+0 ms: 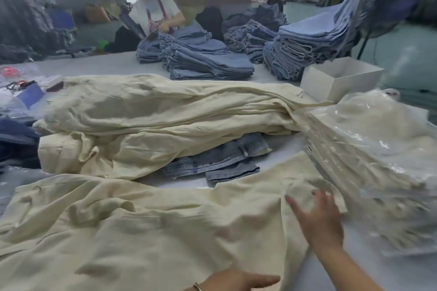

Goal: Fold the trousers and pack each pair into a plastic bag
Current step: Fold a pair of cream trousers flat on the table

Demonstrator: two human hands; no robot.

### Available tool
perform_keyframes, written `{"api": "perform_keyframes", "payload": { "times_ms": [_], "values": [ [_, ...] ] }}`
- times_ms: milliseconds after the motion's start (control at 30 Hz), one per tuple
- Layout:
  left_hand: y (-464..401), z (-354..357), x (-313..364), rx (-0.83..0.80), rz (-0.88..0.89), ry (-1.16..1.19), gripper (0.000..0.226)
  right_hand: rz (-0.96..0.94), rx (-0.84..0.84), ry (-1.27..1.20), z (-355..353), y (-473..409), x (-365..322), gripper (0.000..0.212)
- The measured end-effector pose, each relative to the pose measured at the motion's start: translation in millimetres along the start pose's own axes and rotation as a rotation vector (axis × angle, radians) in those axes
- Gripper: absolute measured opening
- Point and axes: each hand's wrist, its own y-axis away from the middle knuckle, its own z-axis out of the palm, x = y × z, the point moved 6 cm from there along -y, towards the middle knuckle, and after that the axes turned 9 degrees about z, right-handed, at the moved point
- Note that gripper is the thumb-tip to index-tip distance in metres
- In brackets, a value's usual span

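Cream trousers [132,227] spread flat on the table, ready for folding

They lie nearest the worker — just beside the stack of bagged trousers [369,158], so each pair likely goes straight into plastic. The right hand [319,217] rests on the cloth's right edge, fingers straight and spread (blurred); the left hand [238,281] lies flat on the near hem, gripping nothing. More cream pairs [165,111] wait behind.

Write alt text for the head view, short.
Both hands lie open on cream trousers spread across the table: the right hand flat near the far edge, the left hand at the near edge. Bagged cream trousers are stacked to the right, with folded jeans piled behind.
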Motion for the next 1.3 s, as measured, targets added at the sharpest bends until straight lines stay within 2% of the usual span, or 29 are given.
{"api": "perform_keyframes", "payload": {
  "times_ms": [33,67,100,133,200,267,300,333,433,533,600,667,767,800,900,1000,1100,1133,1200,1300],
  "values": [
    [2,-2,5,0.055,0.096,0.055,0.044,-0.027,-0.171,0.225,22,7,-4,0.084],
    [5,-3,8,0.097,0.141,0.081,0.044,-0.007,-0.273,0.399,36,13,-1,0.090],
    [8,-5,3,0.150,0.156,0.041,0.043,0.011,-0.326,0.488,46,16,4,0.084],
    [8,-12,-6,0.216,0.137,-0.025,0.039,0.008,-0.293,0.513,45,17,7,0.068],
    [12,-44,-24,0.499,0.096,-0.128,0.025,0.045,-0.204,0.479,37,18,19,0.034],
    [28,-86,-35,0.848,0.087,-0.270,0.021,0.120,-0.203,0.494,25,21,39,0.028],
    [34,-104,-43,0.972,0.045,-0.352,0.022,0.155,-0.231,0.510,20,24,50,0.029],
    [36,-120,-57,1.015,-0.055,-0.376,0.023,0.177,-0.271,0.517,16,27,57,0.029],
    [26,-150,-107,0.905,-0.301,-0.338,0.035,0.265,-0.487,0.418,17,29,65,0.025],
    [4,-156,-140,0.623,-0.414,-0.431,0.049,0.521,-0.685,-0.131,22,26,55,0.012],
    [-5,-151,-157,0.479,-0.466,-0.442,0.058,0.551,-0.696,-0.302,32,13,42,0.026],
    [-6,-147,-168,0.438,-0.487,-0.461,0.059,0.462,-0.619,-0.205,45,-3,29,0.034],
    [0,-150,-168,0.516,-0.427,-0.522,0.030,0.326,-0.504,-0.001,70,-29,7,0.036],
    [4,-154,-163,0.553,-0.412,-0.535,0.026,0.298,-0.494,0.010,80,-37,-2,0.036],
    [22,-178,-147,0.792,-0.425,-0.614,0.037,0.218,-0.496,-0.143,104,-56,-35,0.031],
    [44,-203,-130,1.082,-0.514,-0.573,0.063,0.234,-0.635,-0.448,118,-67,-69,0.024],
    [48,-206,-118,1.165,-0.542,-0.554,0.056,0.456,-0.909,-0.938,115,-67,-93,0.027],
    [45,-203,-112,1.171,-0.477,-0.583,0.054,0.507,-0.970,-1.080,107,-65,-99,0.033],
    [39,-186,-99,1.191,-0.300,-0.619,0.051,0.479,-1.028,-1.312,87,-65,-99,0.046],
    [24,-133,-84,1.114,-0.050,-0.612,0.046,0.415,-0.896,-1.544,52,-65,-58,0.042]
  ]
}}
